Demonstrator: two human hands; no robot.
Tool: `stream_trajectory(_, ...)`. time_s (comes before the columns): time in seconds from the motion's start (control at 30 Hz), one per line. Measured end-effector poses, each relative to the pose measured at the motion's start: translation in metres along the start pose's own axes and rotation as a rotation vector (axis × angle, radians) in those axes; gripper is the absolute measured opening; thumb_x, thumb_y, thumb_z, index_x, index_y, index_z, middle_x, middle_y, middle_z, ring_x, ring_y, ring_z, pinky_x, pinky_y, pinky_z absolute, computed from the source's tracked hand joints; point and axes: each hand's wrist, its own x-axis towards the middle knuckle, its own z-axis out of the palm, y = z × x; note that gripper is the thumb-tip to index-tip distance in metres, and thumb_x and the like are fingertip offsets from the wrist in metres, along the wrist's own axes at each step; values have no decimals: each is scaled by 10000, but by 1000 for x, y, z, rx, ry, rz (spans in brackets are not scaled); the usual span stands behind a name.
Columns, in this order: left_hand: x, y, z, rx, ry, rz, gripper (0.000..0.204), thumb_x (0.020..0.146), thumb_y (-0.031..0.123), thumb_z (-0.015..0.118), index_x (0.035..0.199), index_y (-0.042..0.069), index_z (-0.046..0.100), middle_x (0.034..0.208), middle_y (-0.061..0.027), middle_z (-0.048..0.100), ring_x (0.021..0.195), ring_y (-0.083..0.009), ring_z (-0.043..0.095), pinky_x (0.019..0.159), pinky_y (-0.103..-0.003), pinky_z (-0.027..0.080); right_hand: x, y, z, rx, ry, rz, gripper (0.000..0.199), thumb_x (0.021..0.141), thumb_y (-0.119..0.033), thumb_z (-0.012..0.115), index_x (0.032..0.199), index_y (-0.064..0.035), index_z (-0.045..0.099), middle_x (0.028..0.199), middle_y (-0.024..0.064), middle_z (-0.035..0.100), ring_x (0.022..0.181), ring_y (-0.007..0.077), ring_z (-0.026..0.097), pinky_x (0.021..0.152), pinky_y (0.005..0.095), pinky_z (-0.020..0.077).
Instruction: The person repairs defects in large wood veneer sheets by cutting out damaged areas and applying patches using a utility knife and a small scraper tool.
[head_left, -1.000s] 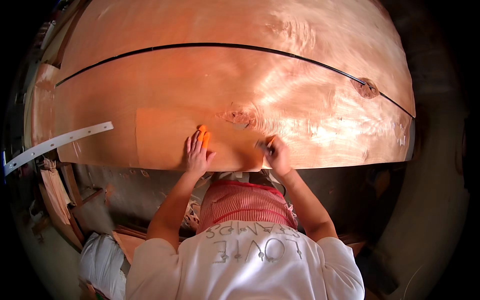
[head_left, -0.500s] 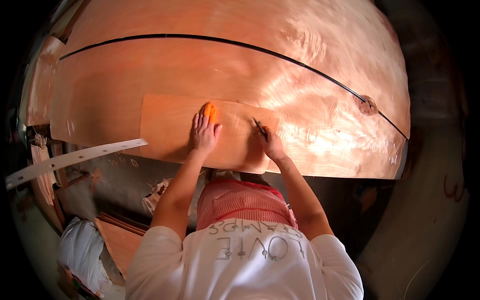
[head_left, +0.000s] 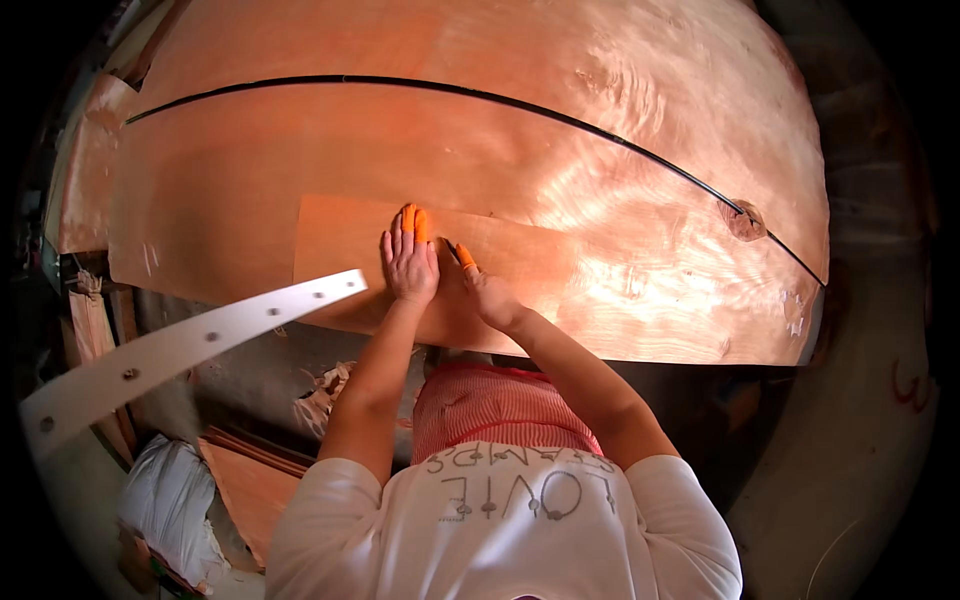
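Left hand lies flat, palm down, fingers extended and close together, pressing on a rectangular veneer patch. Two of its fingertips wear orange finger cots. It grips nothing.

Right hand sits just beside the left, at its 4 o'clock, also on the patch. Its fingers are curled, with one orange-capped fingertip pointing toward 11 o'clock. Whether it pinches a small tool cannot be told.

The veneer patch lies on top of a large wood veneer sheet, at the sheet's 7 o'clock portion, with its lower edge close to the sheet's near edge. A dark seam line arcs across the sheet from 9 o'clock to 3 o'clock, ending near a knot.

A white perforated metal strip juts in from 8 o'clock, its tip just left of the left forearm. Stacked veneer offcuts and a white sack lie on the floor at 7 o'clock.
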Motion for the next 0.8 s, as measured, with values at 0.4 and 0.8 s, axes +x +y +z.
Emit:
stream_trajectory(0.4,2,14,4,11,13,-51,577,769,390,603,1275,143,474,1363,-120,376,1290,-295,300,1047,-513,188,-44,-1,-8,-277,-30,142,419,926,-209,352,1326,-88,326,1075,200,562,861,344,613,695,406,509)
stream_trajectory(0.8,8,17,7,-5,77,-23,636,690,451,658,1218,122,528,1330,-111,424,1258,-311,347,1014,-506,226,-42,69,-203,-556,-200,-612,544,876,-41,395,1267,-418,414,1215,-72,504,1073,217,516,828,313,492)
